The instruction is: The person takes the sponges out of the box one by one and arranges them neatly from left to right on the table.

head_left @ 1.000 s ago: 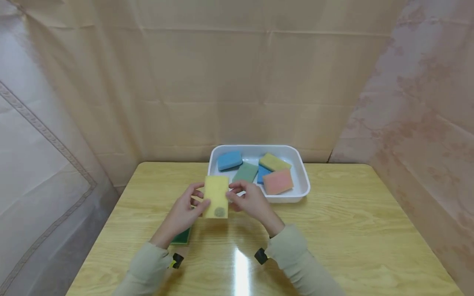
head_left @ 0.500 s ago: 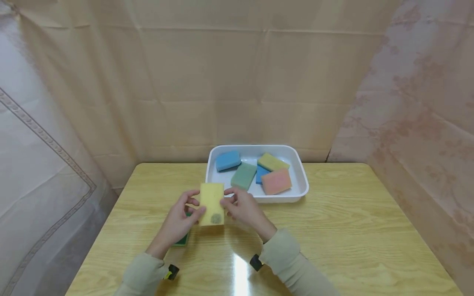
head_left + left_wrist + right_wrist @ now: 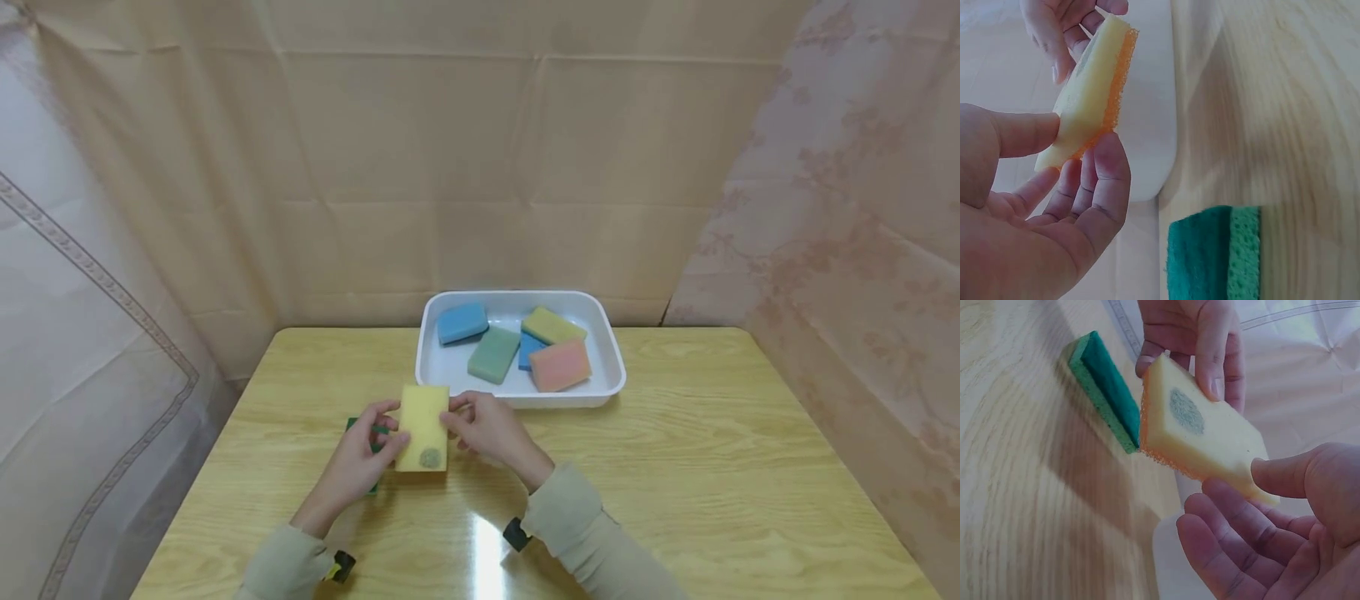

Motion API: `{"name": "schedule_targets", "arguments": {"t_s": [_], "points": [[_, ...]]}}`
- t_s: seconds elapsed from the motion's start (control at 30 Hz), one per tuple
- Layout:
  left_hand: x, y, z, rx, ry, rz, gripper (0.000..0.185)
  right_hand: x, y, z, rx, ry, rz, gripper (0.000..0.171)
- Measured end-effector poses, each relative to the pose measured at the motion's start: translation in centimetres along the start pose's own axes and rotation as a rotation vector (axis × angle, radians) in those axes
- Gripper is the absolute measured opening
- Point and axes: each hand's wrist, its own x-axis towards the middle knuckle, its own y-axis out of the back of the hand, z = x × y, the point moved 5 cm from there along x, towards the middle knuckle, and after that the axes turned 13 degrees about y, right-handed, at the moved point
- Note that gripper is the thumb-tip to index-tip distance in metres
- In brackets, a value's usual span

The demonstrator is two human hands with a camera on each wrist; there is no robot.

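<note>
Both hands hold a yellow sponge [image 3: 422, 429] with an orange scouring back and a grey spot near its near end, just above the table. My left hand [image 3: 384, 442] pinches its left edge between thumb and fingers. My right hand [image 3: 454, 419] holds its right edge, thumb on top and fingers beneath. The left wrist view shows the yellow sponge [image 3: 1088, 94] edge-on in the left hand [image 3: 1082, 147]. In the right wrist view the yellow sponge [image 3: 1204, 437] tilts over the right hand [image 3: 1241, 494]. A green sponge [image 3: 358, 427] lies flat on the table under the left hand.
A white tray [image 3: 607, 385] stands at the back middle of the wooden table [image 3: 712, 467] and holds several sponges: blue, green, yellow and pink. Cloth curtains close in the back and both sides. The green sponge [image 3: 1213, 253] lies next to the tray's near corner.
Both hands have brought the yellow sponge lower and a little left, toward me. More of the green sponge now shows beside the left hand.
</note>
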Motion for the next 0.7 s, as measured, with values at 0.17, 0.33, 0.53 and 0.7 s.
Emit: {"name": "schedule_targets", "arguments": {"t_s": [0.17, 0.33, 0.53, 0.7], "points": [[0.0, 0.2, -0.6, 0.029, 0.038, -0.008, 0.053, 0.3, -0.7, 0.4, -0.044, 0.093, -0.039, 0.018], [0.0, 0.5, -1.3, 0.040, 0.069, -0.025, 0.053, 0.3, -1.5, 0.5, -0.030, 0.119, -0.084, 0.011], [0.1, 0.6, -1.6, 0.060, 0.082, -0.042, 0.050, 0.4, -1.9, 0.7, -0.040, 0.085, -0.113, 0.015], [0.3, 0.4, -1.9, 0.096, 0.063, -0.075, 0.044, 0.2, -2.1, 1.6, -0.099, 0.043, -0.134, 0.018]]}}
